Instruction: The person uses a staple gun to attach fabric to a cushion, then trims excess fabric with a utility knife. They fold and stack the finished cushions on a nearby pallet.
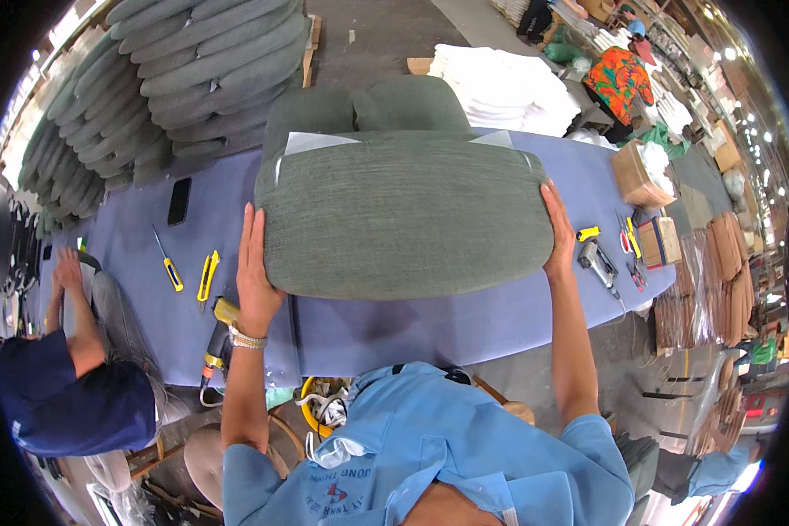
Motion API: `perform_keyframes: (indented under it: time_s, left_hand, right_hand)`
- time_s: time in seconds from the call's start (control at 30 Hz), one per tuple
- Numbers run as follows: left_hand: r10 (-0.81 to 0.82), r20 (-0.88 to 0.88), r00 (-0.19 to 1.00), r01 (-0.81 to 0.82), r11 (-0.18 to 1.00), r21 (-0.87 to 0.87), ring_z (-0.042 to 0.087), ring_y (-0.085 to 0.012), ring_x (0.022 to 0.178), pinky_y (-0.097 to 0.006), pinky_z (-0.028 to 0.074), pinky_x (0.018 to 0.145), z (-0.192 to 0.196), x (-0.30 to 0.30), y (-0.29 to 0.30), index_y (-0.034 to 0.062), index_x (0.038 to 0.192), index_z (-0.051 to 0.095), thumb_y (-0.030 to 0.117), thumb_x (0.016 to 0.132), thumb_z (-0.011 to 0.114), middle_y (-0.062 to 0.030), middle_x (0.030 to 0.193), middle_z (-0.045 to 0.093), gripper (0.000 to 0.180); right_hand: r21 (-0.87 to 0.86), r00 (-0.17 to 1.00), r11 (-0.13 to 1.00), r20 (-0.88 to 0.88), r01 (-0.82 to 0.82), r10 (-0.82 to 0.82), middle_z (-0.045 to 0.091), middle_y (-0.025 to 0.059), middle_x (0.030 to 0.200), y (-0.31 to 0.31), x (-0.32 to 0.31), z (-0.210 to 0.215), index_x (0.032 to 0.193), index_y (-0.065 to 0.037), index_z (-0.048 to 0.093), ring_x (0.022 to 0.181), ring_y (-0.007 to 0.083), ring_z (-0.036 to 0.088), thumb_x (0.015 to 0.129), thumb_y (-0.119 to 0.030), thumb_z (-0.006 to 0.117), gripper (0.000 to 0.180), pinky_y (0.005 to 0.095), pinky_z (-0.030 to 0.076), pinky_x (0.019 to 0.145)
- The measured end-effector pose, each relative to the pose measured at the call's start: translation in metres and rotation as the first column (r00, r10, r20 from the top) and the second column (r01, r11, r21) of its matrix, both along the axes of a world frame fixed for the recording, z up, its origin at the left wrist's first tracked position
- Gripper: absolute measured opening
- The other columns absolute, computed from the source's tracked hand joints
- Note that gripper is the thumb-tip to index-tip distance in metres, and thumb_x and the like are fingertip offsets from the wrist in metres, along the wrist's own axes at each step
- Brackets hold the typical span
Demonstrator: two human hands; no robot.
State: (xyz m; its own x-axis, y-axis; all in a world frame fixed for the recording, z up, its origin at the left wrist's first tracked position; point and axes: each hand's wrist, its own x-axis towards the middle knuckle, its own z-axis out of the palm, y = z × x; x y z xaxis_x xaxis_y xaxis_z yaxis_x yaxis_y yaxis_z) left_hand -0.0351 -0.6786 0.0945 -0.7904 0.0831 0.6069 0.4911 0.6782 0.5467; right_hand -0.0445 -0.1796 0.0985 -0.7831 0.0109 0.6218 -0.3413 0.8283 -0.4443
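Observation:
A grey-green upholstered cushion (pixel 403 219) is held between my two hands above the blue-covered table (pixel 351 337). My left hand (pixel 259 285) presses its left end, fingers straight and thumb near the lower edge. At the right end, my right hand (pixel 558 232) grips the side with the fingers pointing up. White pieces (pixel 320 142) stick out behind the cushion's far corners. Beyond it lie more cushions (pixel 412 101) of the same cloth. A yellow-and-black air tool (pixel 223 316) is beside my left wrist; a grey air gun (pixel 598 263) lies right of my right hand.
Tall cushion stacks (pixel 219 70) stand at the back left. A phone (pixel 179 202), screwdriver (pixel 167 261) and yellow cutter (pixel 208 276) lie on the left. An open carton (pixel 636 180) sits at the right. A co-worker in dark blue (pixel 79 394) works at the left end.

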Motion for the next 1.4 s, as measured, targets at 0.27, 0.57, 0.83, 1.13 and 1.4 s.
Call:
perform_keyframes:
  time_s: [0.27,0.57,0.83,1.13,1.4]
  left_hand:
    - [-0.482,0.063,0.874,-0.136,-0.119,0.984,0.056,-0.0252,0.126,-0.048,0.046,0.107,-0.047,0.094,0.097,0.0079,0.148,0.044,0.029,0.101,0.063,-0.0107,0.142,0.055,0.055]
    - [-0.347,0.195,0.917,-0.176,0.087,0.981,0.059,-0.0313,0.123,-0.047,0.05,0.104,0.046,0.02,0.116,0.0036,0.147,0.043,0.03,0.086,0.075,-0.0145,0.138,0.056,0.074]
    - [-0.366,0.122,0.923,0.347,0.925,0.153,0.065,-0.0244,0.121,-0.037,0.049,0.106,0.302,-0.119,0.04,-0.0013,0.143,0.057,0.037,0.087,0.076,-0.0173,0.135,0.064,0.07]
    - [-0.459,0.645,0.611,0.723,0.656,-0.218,0.054,-0.0296,0.138,-0.042,0.04,0.117,0.23,-0.225,0.121,0.0018,0.145,0.057,0.05,0.088,0.078,-0.0187,0.145,0.06,0.078]
    - [-0.231,0.561,0.795,0.475,0.812,-0.339,0.051,-0.0322,0.141,-0.041,0.036,0.12,0.239,-0.217,0.102,0.0014,0.14,0.062,0.069,0.096,0.055,-0.0198,0.145,0.06,0.081]
  right_hand:
    - [-0.159,0.998,0.987,0.063,0.037,-0.028,0.044,0.016,0.16,-0.018,0.038,0.009,0.148,-0.014,0.055,0.143,0.035,0.049,0.076,0.006,0.078,0.078,0.0432,0.048,0.113]
    - [-0.268,0.996,0.96,-0.035,-0.085,0.078,0.05,0.0253,0.152,-0.107,0.133,-0.026,0.138,-0.01,0.065,0.138,0.0388,0.052,0.066,0.012,0.075,0.076,0.0456,0.044,0.114]
    - [-0.272,0.702,0.693,0.083,-0.667,0.708,0.064,0.0106,0.14,-0.163,0.128,-0.001,0.119,-0.01,0.075,0.116,0.029,0.067,0.079,-0.007,0.082,0.04,0.0389,0.056,0.095]
    - [-0.299,0.82,0.792,0.049,-0.533,0.57,0.075,0.0141,0.118,-0.143,0.112,0.02,0.11,-0.005,0.078,0.099,0.0281,0.074,0.079,0.0,0.081,0.032,0.0364,0.06,0.085]
    - [-0.267,0.912,0.913,0.192,-0.307,0.363,0.077,0.0136,0.11,-0.079,0.095,0.012,0.108,-0.006,0.078,0.103,0.0289,0.075,0.087,-0.005,0.077,0.021,0.0373,0.058,0.09]
